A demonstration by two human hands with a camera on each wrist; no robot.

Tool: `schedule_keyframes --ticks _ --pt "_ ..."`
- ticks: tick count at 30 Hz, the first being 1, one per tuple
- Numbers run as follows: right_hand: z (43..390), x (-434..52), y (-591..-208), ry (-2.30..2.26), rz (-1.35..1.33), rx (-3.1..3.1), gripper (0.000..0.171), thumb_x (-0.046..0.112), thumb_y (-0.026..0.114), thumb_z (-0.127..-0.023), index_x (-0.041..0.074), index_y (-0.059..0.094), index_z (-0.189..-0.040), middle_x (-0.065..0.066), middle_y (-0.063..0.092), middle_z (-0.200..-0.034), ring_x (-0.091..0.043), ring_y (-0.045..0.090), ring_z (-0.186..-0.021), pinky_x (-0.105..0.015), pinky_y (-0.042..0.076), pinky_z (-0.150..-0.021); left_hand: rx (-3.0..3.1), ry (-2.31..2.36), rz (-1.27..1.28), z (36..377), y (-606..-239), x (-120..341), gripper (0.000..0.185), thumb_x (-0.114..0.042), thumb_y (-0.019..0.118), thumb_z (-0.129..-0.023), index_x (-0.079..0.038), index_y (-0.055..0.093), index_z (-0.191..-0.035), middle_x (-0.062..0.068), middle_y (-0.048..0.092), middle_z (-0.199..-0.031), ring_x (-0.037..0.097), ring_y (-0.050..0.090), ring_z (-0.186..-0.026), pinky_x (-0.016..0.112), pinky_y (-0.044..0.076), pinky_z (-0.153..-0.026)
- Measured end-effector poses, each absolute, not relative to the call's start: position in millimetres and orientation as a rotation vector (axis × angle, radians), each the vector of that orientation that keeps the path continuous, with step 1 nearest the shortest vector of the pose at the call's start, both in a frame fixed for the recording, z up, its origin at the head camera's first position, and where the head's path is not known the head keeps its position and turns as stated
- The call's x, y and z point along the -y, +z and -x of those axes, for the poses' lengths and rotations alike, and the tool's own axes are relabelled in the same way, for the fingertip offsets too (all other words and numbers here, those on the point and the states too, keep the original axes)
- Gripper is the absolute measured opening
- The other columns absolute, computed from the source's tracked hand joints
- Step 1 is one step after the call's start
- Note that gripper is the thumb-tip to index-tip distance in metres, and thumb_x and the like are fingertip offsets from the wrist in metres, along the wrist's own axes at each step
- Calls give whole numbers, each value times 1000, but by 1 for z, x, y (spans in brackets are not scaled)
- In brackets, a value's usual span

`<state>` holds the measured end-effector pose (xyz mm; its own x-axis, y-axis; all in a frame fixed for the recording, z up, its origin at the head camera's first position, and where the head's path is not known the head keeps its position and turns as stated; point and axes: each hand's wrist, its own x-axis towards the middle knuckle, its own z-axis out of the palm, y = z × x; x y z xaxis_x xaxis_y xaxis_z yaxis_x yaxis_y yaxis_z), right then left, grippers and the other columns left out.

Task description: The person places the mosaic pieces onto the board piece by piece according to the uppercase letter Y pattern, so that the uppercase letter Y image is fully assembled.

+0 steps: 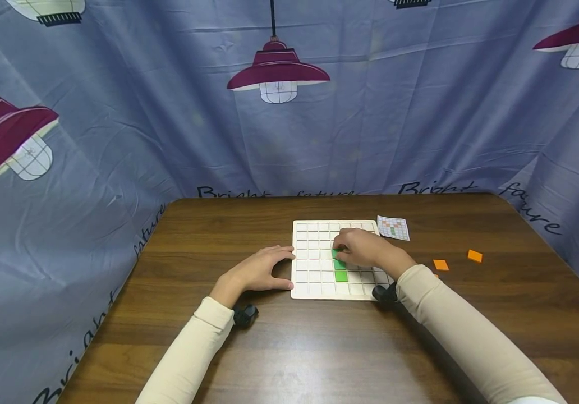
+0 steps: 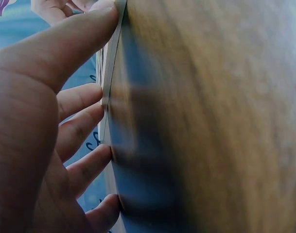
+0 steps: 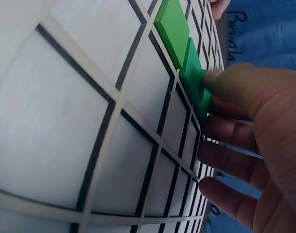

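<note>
Green square tiles (image 1: 340,270) sit in the white wooden grid board (image 1: 315,280), the right hand (image 1: 365,249) pinching the top one; left hand (image 1: 259,270) flat against the board's edge. Orange tiles (image 1: 474,256) and a pattern card (image 1: 393,228) lie beyond the right hand.

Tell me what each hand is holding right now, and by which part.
The right hand pinches a green tile by its edges on the grid board. The left hand holds nothing; its fingertips press the board's left edge.

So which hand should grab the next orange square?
Probably the right hand: the orange tiles lie on its side of the grid board, while the left hand steadies the board's left edge.
</note>
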<state>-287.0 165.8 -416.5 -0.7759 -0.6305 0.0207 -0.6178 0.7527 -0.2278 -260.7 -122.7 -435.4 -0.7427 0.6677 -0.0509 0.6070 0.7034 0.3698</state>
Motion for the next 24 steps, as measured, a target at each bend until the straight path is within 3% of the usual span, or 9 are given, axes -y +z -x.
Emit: schedule_keyframes --ticks 13,24 --pt "281 -177 -416 -362 929 -2901 13 27 65 -84 19 69 -93 5 59 -88 -8 50 -75 -26 45 -67 -2707 495 -1046 262 -437 113 68 -55 63 -77 -21 45 -133 -4 33 -148 23 26 -139 41 23 -114" --pt "265 -249 -409 -388 787 -2996 30 29 60 -88 13 63 -113 -4 61 -105 -14 57 -84 -35 48 -72 -2719 482 -1005 259 -433 120 70 -56 64 -77 -22 44 -134 -5 32 -148 24 25 -139 41 23 -114"
